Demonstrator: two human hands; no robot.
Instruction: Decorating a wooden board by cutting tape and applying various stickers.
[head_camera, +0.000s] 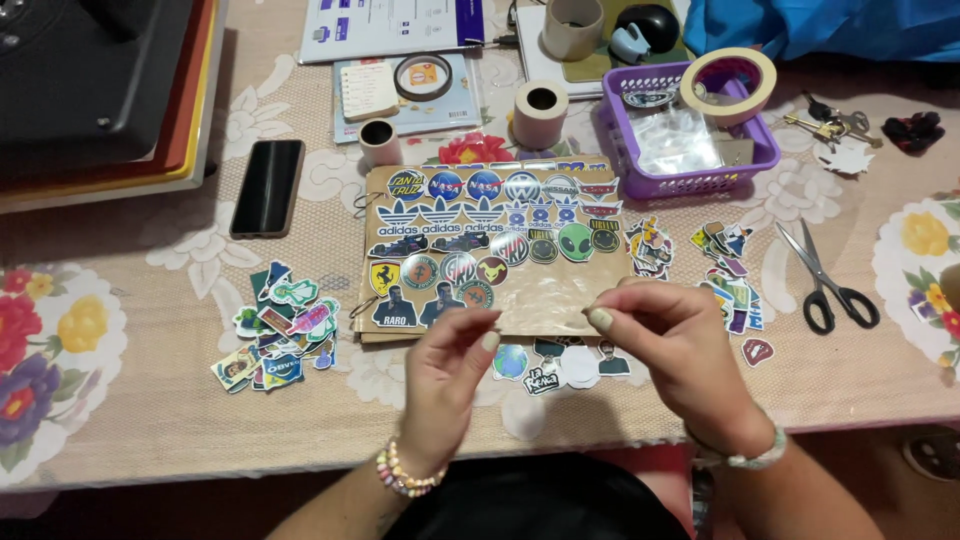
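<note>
A brown cardboard sheet (560, 300) lies in the middle of the table, its upper part covered with rows of colourful stickers (480, 215). My left hand (445, 375) and my right hand (675, 355) hover over its lower edge, both pinched at the fingertips. A glossy clear film (545, 305) seems to stretch between them just above the cardboard; its edges are hard to make out. A few loose stickers (560, 365) lie between my hands, at the near edge of the cardboard.
Piles of loose stickers lie to the left (280, 325) and right (730, 275). Scissors (825, 275) rest at the right, a black phone (267, 187) at the left. Behind are a purple basket (690, 180) bearing a tape roll (728, 82), more rolls (540, 112), and keys (830, 122).
</note>
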